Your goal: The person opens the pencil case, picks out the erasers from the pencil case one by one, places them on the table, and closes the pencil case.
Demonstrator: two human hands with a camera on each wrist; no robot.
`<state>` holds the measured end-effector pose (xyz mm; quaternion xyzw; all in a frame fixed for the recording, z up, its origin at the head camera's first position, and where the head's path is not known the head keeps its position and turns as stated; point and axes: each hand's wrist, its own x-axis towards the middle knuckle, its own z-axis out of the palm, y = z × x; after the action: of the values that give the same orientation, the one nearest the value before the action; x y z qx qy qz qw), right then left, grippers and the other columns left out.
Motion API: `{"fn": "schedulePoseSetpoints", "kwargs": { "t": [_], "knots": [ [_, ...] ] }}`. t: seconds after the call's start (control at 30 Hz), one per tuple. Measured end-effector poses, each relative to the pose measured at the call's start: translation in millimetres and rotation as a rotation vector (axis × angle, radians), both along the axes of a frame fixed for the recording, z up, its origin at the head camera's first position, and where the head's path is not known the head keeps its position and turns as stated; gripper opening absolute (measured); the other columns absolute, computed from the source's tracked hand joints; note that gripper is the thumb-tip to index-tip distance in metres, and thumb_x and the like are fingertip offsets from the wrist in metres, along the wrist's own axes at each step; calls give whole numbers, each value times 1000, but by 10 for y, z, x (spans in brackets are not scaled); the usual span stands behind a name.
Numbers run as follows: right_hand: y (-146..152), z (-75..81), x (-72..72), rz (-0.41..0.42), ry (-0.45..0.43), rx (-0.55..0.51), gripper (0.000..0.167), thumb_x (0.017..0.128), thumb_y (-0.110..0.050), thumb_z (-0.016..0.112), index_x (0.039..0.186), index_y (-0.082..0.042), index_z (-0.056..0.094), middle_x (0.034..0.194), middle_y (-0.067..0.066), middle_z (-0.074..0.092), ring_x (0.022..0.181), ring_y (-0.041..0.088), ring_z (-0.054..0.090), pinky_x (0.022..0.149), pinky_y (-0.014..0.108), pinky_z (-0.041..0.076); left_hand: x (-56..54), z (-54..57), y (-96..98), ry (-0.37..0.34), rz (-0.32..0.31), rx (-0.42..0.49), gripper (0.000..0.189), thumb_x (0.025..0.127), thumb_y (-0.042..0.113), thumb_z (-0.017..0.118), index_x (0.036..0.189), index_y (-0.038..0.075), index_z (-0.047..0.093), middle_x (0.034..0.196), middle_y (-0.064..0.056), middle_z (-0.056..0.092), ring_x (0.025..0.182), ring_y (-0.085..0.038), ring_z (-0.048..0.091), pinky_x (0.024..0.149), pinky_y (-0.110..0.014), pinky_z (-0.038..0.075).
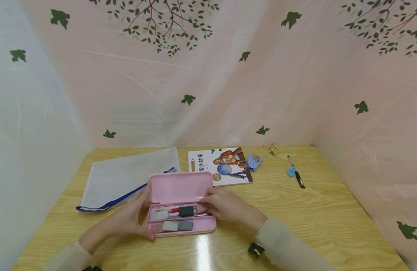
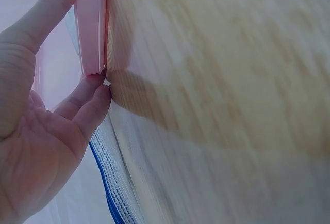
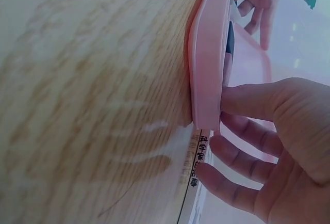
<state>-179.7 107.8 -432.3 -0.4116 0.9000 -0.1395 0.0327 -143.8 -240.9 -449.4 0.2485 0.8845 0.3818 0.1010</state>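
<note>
A pink pencil case [image 1: 206, 225] lies with its lid raised at the front middle of the table. My left hand [image 1: 125, 220] holds its left end, thumb at the front corner and fingers towards the hinge side. At the right end of the rear compartment, my right hand [image 1: 229, 203] pinches a pink eraser [image 1: 202, 208], partly hidden by the fingers. A black eraser [image 1: 186, 211], a white eraser [image 1: 160, 215] and a red pen [image 1: 175, 210] lie in that compartment. The front compartment holds another pink eraser [image 1: 156, 227], a cream eraser [image 1: 170, 226] and a grey eraser [image 1: 185, 226].
Behind the left hand lies a white mesh pouch [image 1: 127, 177] with a blue edge. A book [image 1: 225, 169], a blue stapler [image 1: 254, 162] and a gold binder clip [image 1: 272, 148] are at the back. Further right are a black pen [image 1: 299, 178] and a small blue object [image 1: 291, 171].
</note>
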Motion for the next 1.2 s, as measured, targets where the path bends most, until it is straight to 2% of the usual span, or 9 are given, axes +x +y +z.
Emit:
{"fn": "schedulePoseSetpoints", "kwargs": {
  "t": [0.2,0.43,0.63,0.83,1.03,1.2],
  "knots": [
    [0,3,4,-3,9,-4,33,86,-12,82,118,-15,76,100,-6,61,88,6,55,81,24,50,-1,-7,0,0,0,2,147,62,50,95,164,19,-8,162,-26,12,143,-45,26,109,-72,22],
    [-6,12,4,-48,-39,-7,28,85,-15,83,112,-16,77,97,-9,62,85,4,55,79,22,50,3,-4,5,-22,1,3,146,64,48,95,163,21,-8,163,-26,9,144,-46,23,109,-73,20],
    [-14,33,31,-62,-44,1,24,85,-16,83,109,-16,76,96,-8,61,85,4,54,79,22,50,15,-5,-7,-49,15,-19,148,62,50,95,163,21,-10,164,-25,6,146,-44,21,110,-71,21],
    [-24,17,36,-72,-38,-3,19,87,-18,80,106,-17,75,92,-10,57,80,4,51,72,19,47,19,-19,-13,-53,20,-22,148,62,50,95,163,22,-9,165,-22,7,146,-42,21,111,-69,23],
    [-23,50,43,-98,-71,-16,23,84,-18,81,106,-16,74,90,-10,56,77,4,50,68,19,46,12,-14,-9,-49,25,-33,148,62,51,95,163,23,-10,165,-23,7,145,-43,25,111,-70,23],
    [36,104,27,-110,-111,-45,27,83,-22,81,108,-15,74,95,-10,59,78,4,53,69,20,48,5,8,3,-60,22,-33,147,65,49,94,163,22,-12,165,-24,5,144,-44,26,110,-71,22]
  ]
}}
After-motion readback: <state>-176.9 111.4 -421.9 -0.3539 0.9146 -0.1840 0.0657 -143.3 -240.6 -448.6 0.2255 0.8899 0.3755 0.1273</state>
